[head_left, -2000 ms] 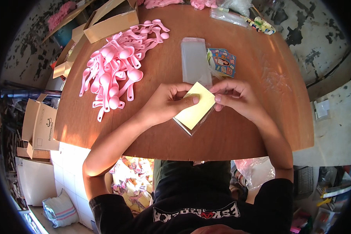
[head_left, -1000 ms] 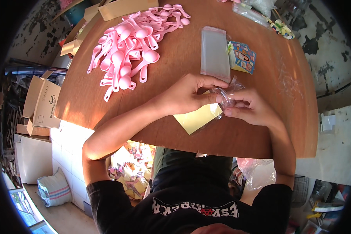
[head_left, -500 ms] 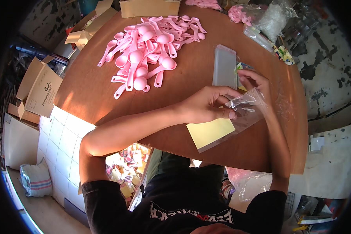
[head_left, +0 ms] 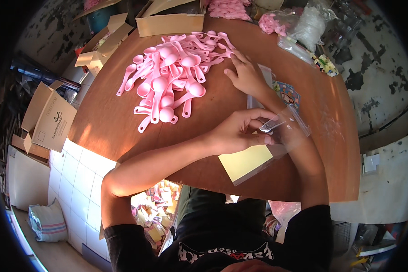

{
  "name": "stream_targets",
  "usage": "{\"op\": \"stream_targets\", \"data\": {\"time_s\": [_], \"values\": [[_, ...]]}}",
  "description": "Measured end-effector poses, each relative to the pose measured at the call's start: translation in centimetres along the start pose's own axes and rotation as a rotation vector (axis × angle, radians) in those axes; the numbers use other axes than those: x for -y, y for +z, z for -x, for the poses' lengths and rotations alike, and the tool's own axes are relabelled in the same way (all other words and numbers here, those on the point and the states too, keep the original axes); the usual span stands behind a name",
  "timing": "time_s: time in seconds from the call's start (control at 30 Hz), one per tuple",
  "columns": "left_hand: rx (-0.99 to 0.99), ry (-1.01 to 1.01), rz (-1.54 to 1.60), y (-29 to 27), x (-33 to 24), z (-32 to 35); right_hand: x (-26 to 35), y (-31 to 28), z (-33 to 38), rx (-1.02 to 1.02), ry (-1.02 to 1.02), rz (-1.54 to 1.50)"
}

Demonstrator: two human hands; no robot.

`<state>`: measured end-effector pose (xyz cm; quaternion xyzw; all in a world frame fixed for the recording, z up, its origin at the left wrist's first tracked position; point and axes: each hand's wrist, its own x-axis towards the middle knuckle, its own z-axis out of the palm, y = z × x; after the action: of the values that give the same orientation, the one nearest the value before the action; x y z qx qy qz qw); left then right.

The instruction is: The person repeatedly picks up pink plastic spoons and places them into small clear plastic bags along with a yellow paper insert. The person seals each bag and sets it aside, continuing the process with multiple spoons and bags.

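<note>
The left hand (head_left: 238, 133), in the middle of the frame, pinches the mouth of a clear plastic bag (head_left: 276, 138) between thumb and fingers, so the grip is closed on the bag. Inside the bag sits a yellow card (head_left: 246, 162), and the lower corner of both hangs a little over the near edge of the round wooden table (head_left: 122, 122). The right hand (head_left: 248, 78) is higher in the frame, above centre, with fingers spread apart and flat. It holds nothing and lies at the right edge of the heap of pink plastic spoons (head_left: 170, 77).

I think several things can go wrong here. The bag is thin and held only at one point, so the mouth can fall closed or slip from the fingers. The card can slide out, because its corner is already past the table edge. The spoons lie crossed over each other, so lifting one can drag others along. A cardboard box (head_left: 170, 20) stands at the top of the frame, just behind the heap.
</note>
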<state>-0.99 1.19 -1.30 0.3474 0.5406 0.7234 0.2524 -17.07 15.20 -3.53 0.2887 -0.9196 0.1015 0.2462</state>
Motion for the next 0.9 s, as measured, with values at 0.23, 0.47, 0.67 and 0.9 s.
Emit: {"op": "stream_targets", "data": {"time_s": [0.23, 0.47, 0.67, 0.9], "values": [[-0.090, 0.086, -0.012, -0.4, 0.3, -0.4, -1.1, -10.1, 7.5, -0.339, 0.317, -0.801], [-0.191, 0.001, -0.189, -0.9, 0.3, -0.4, -1.9, -17.4, 17.2, -0.737, 0.593, -1.138], [-0.189, 0.039, -0.252, -0.7, 1.0, -0.8, -0.8, -16.9, 19.1, -0.656, 0.511, -1.342], [-0.124, -0.063, -0.369, -0.3, -0.4, 0.1, -0.2, -16.5, 19.1, -0.514, 0.550, -1.302]]}}
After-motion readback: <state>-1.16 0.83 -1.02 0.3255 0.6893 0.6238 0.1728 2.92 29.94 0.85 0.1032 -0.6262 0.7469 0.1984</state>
